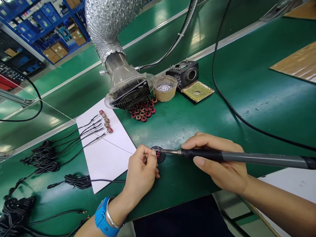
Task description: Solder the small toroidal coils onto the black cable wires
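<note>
My right hand (222, 161) grips a soldering iron (261, 159) with a black and grey handle. Its metal tip reaches a small red-and-black wound coil (158, 153) on a round black base (161, 157). Beside the tip, my left hand (143, 169) is closed in a pinch, wearing a blue wristband and a silver bangle. A thin solder wire (118, 145) runs from the upper left into its fingers. One black cable (106, 180) passes under that same hand; whether the fingers also hold its end is hidden.
A fume extractor (130, 95) hangs over a pile of wound coils (143, 110). Behind are a solder pot (165, 89), an iron stand (185, 74) and a sponge tray (197, 92). Cabled coils (106, 121) lie on white paper (111, 158), with cable bundles (44, 156) at left.
</note>
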The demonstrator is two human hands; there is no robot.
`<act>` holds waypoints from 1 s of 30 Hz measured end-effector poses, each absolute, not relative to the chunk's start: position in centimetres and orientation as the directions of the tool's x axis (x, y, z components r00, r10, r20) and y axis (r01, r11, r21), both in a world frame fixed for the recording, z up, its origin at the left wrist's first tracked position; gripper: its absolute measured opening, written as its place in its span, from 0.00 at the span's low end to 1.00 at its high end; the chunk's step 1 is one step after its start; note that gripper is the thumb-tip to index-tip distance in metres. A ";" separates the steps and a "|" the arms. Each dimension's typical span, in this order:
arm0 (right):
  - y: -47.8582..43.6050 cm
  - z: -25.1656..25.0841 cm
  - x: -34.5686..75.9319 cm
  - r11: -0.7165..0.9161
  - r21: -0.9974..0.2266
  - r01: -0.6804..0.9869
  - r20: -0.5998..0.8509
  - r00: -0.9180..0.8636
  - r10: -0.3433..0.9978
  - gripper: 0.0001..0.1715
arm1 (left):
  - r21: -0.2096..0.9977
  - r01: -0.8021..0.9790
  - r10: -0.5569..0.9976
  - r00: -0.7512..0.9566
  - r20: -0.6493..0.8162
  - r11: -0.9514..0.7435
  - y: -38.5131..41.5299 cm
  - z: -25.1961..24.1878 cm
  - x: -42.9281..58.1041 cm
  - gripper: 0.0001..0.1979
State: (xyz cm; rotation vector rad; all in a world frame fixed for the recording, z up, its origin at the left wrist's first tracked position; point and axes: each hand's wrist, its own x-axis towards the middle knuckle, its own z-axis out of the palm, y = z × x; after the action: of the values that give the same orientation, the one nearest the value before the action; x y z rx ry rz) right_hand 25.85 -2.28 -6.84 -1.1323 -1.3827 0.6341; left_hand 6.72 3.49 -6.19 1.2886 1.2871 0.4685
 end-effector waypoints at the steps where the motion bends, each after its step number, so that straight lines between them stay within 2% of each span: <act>1: -2.2 -6.7 25.8 0.391 -0.880 0.271 0.438 0.142 0.888 0.09 | 0.877 0.373 0.850 0.309 -0.426 0.303 3.5 -6.2 6.7 0.12; 10: -2.1 -5.5 25.5 0.448 -0.817 0.363 0.511 0.097 0.854 0.09 | 0.874 0.388 0.846 0.322 -0.425 0.292 3.4 -6.2 6.6 0.12; 30: -2.3 -5.5 25.7 0.473 -0.815 0.335 0.533 0.114 0.838 0.09 | 0.879 0.367 0.843 0.326 -0.429 0.306 3.4 -6.3 6.5 0.13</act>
State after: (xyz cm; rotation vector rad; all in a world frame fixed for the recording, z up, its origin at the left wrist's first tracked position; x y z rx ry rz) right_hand 25.71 -2.30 -5.45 -1.0876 -1.4702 0.5040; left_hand 6.48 3.44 -6.29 1.2871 1.2662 0.4633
